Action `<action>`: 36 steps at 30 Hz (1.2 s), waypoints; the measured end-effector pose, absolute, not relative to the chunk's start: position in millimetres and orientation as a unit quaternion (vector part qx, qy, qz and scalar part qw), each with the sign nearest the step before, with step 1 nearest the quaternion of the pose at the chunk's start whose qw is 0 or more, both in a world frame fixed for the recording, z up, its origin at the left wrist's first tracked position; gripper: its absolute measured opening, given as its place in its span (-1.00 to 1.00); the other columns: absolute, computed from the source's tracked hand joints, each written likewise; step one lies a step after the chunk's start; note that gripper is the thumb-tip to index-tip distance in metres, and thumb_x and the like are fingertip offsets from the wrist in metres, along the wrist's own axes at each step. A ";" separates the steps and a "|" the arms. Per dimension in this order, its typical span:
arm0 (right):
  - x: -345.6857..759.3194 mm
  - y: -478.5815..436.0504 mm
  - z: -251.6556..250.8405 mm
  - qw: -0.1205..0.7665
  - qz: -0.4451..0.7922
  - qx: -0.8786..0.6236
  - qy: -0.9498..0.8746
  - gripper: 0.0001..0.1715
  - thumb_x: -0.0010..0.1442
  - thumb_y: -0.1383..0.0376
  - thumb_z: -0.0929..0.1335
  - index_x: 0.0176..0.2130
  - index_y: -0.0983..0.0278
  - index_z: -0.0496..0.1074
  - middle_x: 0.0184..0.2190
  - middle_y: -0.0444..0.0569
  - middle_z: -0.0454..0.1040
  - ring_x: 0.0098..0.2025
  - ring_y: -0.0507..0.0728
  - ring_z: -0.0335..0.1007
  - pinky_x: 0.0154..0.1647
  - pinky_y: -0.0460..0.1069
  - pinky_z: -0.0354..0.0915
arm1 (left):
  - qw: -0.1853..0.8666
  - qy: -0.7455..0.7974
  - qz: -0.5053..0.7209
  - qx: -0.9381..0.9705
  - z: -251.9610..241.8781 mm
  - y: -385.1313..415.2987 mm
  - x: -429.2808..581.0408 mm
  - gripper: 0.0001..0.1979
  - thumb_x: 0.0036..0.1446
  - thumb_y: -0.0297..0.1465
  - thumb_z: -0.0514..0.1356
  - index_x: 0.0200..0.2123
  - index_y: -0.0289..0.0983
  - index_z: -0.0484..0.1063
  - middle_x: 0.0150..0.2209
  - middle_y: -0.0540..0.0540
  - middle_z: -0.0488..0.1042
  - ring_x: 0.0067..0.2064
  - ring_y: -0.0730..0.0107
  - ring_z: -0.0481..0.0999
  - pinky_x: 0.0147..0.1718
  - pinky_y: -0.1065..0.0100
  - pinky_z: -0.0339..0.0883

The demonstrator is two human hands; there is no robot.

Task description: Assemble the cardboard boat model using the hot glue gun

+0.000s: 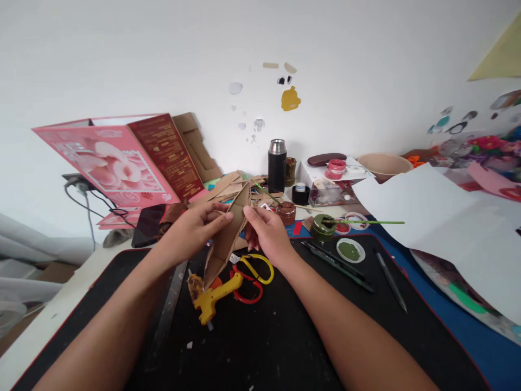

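Both hands hold a pointed, boat-like piece of cardboard (228,234) over the black mat, its long axis tilted toward me. My left hand (203,224) pinches its left edge between thumb and fingers. On the upper right edge, the thumb of my right hand (265,231) presses down, and its other fingers curl partly out of sight behind. Just below the cardboard's lower tip lies a yellow hot glue gun (214,297). Scissors (260,269) with one yellow and one red handle rest beside it, under my right hand.
A steel ruler (169,312) lies left on the mat. To the right are a green utility knife (337,266), a pen (391,279), an open green paint jar (323,228) with a brush across it and a paint lid (350,250). A black thermos (277,168) stands behind, near cardboard scraps (223,187).
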State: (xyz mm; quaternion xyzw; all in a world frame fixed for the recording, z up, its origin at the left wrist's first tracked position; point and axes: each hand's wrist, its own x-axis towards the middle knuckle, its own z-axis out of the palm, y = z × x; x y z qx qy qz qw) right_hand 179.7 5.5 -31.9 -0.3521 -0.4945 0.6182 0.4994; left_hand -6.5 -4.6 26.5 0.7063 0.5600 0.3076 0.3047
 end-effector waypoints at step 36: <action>169.5 1.9 -48.7 0.422 0.629 -0.361 -0.544 -0.37 0.19 -0.29 0.46 -0.26 0.19 0.41 -0.61 -0.21 0.43 -0.70 0.00 0.29 -0.71 -0.10 0.08 | 0.399 0.556 0.436 0.585 11.2 10.9 -8.3 -0.34 -0.09 0.10 0.48 -0.10 -0.29 0.56 -0.29 -0.09 0.65 -0.27 0.18 0.61 -0.31 0.27 0.46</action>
